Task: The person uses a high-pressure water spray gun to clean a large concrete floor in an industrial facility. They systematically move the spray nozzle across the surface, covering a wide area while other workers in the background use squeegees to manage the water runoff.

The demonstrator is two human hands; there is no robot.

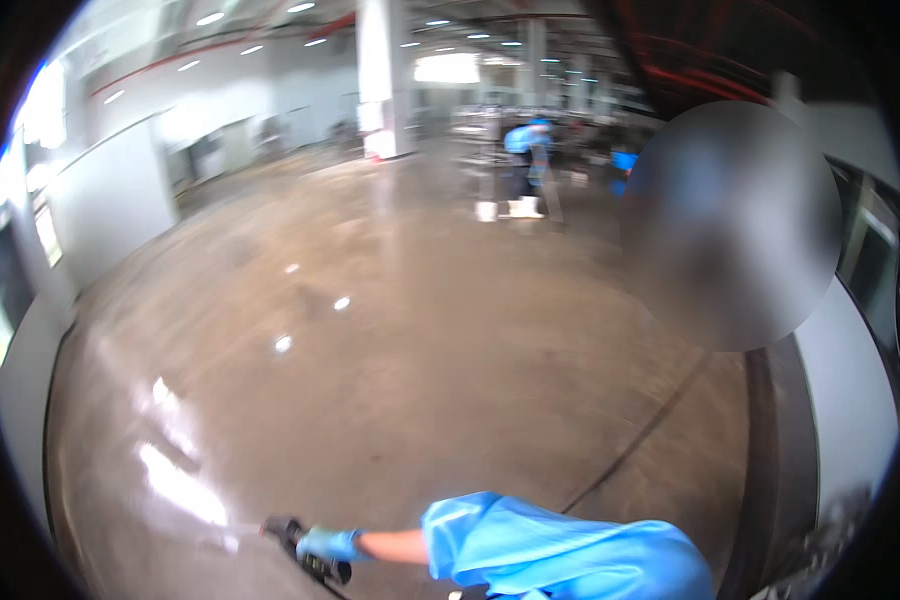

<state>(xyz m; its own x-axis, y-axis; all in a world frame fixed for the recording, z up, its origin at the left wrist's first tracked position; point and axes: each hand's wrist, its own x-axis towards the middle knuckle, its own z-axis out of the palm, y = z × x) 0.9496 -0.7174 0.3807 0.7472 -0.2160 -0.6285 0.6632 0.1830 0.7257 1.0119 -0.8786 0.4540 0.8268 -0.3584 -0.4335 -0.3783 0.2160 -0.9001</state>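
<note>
My right hand (pixel 330 543), in a blue glove, grips a black spray gun (pixel 300 546) low in the view. The gun's nozzle points left, and a faint pale spray seems to leave it over the floor. A thin black hose or cable (pixel 334 591) runs from the gun's lower end out of the bottom edge. Loose blue plastic sleeve material (pixel 562 551) covers my upper arm; the forearm between it and the glove is bare. My left hand is out of view. Before me lies a wet, shiny brown floor (pixel 450 352).
A dark hose or line (pixel 637 446) crosses the floor at right. Farther off, a person in blue (pixel 526 161) and white boots stands near metal racks (pixel 480 135). A white pillar (pixel 382 75) rises behind; a white partition (pixel 112 195) stands left. A blurred patch hides part of the right side.
</note>
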